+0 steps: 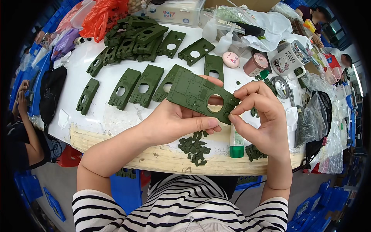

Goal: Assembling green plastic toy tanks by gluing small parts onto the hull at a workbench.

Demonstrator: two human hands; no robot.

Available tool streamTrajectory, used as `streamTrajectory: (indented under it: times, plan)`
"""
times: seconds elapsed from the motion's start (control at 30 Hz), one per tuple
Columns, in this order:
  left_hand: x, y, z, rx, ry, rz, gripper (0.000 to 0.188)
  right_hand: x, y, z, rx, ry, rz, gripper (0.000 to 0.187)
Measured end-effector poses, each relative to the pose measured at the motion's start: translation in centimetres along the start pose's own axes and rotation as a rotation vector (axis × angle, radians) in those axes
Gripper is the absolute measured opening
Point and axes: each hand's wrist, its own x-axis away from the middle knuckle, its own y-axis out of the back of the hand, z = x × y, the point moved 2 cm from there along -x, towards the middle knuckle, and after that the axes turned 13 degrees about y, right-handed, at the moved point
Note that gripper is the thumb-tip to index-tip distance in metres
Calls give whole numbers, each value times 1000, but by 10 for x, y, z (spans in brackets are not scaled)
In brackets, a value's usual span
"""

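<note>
A dark green plastic tank hull top (pixel 188 89) with a round hole is held up over the table's near side. My left hand (pixel 170 120) is closed round its lower edge, thumb in front and fingers behind. At the hull's right end, my right hand (pixel 261 116) pinches with thumb and fingertips; whether a small part sits between them is too small to tell. Under the hands lie a heap of small green parts (pixel 194 149) and a white bottle with a green base (pixel 237 145). More hull tops (pixel 147 86) stand in a row to the left.
A pile of hull tops (pixel 135 36) lies at the back left, near a red plastic bag (pixel 104 19). Squeeze bottles (pixel 224 42), a pink tin (pixel 255 64) and a white mug (pixel 284 60) stand at the back right. Other people sit on both sides.
</note>
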Motion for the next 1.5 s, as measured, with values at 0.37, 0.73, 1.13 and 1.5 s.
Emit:
streamTrajectory:
  times: [0.37, 0.73, 1.13, 1.5]
  plan:
    - [0, 0, -1, 11, 1, -1, 62, 0, 1, 0, -1, 11, 13, 12]
    - [1, 7, -8, 112, -76, 50, 60, -9, 4, 22, 524, 385, 107, 39]
    - [2, 7, -15, 68, -47, 111, 69, -6, 9, 23, 392, 392, -13, 66]
    - [3, 10, -15, 41, -80, 142, 70, 4, -12, 30, 697, 640, -52, 33]
